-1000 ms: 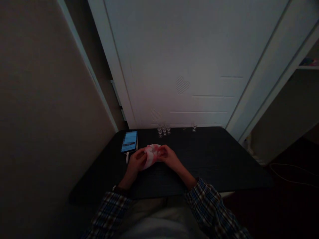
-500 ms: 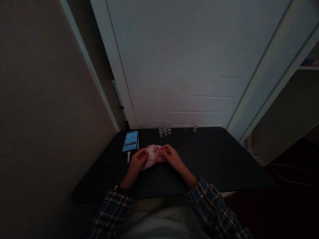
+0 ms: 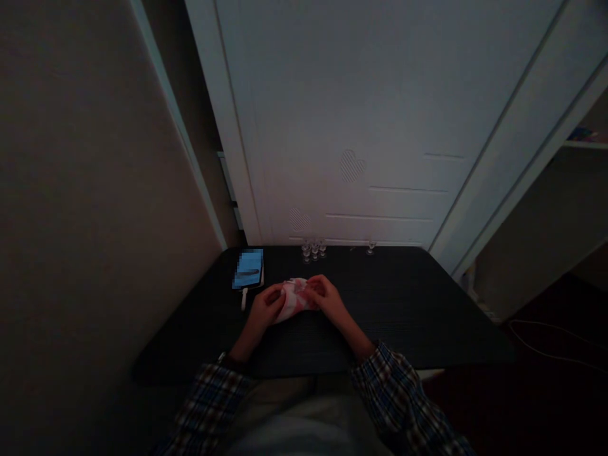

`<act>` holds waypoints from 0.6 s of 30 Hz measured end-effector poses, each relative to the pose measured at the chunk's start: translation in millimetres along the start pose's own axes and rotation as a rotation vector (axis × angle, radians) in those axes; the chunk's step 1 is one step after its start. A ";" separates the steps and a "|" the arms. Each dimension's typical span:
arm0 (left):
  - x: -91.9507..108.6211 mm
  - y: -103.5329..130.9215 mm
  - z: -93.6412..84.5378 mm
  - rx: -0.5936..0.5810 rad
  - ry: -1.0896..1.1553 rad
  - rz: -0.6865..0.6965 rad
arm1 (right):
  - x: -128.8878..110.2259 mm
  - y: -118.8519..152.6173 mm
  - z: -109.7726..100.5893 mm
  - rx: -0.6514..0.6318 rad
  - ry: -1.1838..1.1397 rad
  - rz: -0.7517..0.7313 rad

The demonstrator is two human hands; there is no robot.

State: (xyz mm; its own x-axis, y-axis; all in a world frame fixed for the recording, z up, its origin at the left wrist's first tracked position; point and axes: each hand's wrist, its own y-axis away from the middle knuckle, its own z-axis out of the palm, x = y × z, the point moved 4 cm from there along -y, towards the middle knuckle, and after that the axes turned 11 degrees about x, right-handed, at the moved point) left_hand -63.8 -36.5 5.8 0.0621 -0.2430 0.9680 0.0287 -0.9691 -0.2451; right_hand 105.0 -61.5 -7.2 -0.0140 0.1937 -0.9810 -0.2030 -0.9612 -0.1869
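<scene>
A pink and white cloth (image 3: 295,299) is bunched between my two hands, low over the dark table (image 3: 394,304). My left hand (image 3: 265,310) grips its left side, thumb and fingers pinched together. On the right side, my right hand (image 3: 327,299) pinches the cloth with bent fingers. Whether anything lies inside the folds cannot be made out. Several small clear stemmed glasses (image 3: 314,251) stand grouped at the back edge, beyond the cloth.
A lit phone or tablet (image 3: 248,269) lies at the table's left, with a white plug or cable end (image 3: 244,299) below it. One more small glass (image 3: 370,248) stands apart at the back. A white panel (image 3: 380,114) rises behind the table.
My fingers have shifted slightly on the cloth, and its folds look flatter between my hands. The camera view has tilted a little. Both hands still grip the cloth.
</scene>
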 end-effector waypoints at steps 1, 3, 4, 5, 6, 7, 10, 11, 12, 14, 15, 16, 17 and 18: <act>-1.3 -0.4 0.5 -0.009 0.005 -0.005 | -0.5 0.1 0.0 -0.003 0.002 0.002; -3.4 -0.7 1.6 -0.026 0.002 -0.012 | -0.9 0.1 -0.3 -0.005 0.012 0.006; -4.4 -0.6 2.1 -0.034 -0.002 -0.016 | -0.8 0.1 -0.6 -0.007 0.018 0.009; -5.2 -0.4 2.3 -0.036 -0.004 -0.020 | -0.5 0.2 -0.8 -0.011 0.022 0.011; -5.9 -0.1 2.3 -0.037 -0.006 -0.024 | -0.1 0.3 -1.1 -0.017 0.025 0.013; -6.4 0.3 2.5 -0.041 -0.006 -0.028 | 0.3 0.5 -1.5 -0.023 0.030 0.012; -6.1 1.4 2.9 -0.060 0.003 -0.010 | 1.4 1.0 -3.4 -0.032 0.050 0.004; -5.5 1.6 2.9 -0.061 0.006 0.000 | 1.5 1.2 -4.0 -0.035 0.063 -0.003; -5.0 1.8 2.9 -0.062 0.006 0.007 | 1.4 1.3 -4.5 -0.036 0.078 -0.013; -3.9 2.2 3.3 -0.072 0.007 0.015 | 0.5 1.4 -5.2 -0.041 0.100 -0.039; -3.3 2.5 3.7 -0.080 0.007 0.016 | 0.0 1.4 -5.5 -0.040 0.103 -0.048; -2.7 2.7 4.0 -0.086 0.009 0.018 | -0.4 1.4 -5.7 -0.037 0.105 -0.052; -2.0 3.0 4.3 -0.090 0.011 0.023 | -0.7 1.5 -5.8 -0.035 0.107 -0.051; -1.4 3.4 4.4 -0.090 0.012 0.028 | -1.0 1.7 -6.0 -0.032 0.111 -0.047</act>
State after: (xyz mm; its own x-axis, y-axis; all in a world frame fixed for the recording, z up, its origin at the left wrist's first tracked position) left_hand -59.4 -39.3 3.4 0.0491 -0.2705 0.9615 -0.0630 -0.9615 -0.2673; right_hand 110.5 -64.5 -6.9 0.1034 0.2173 -0.9706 -0.1691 -0.9578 -0.2324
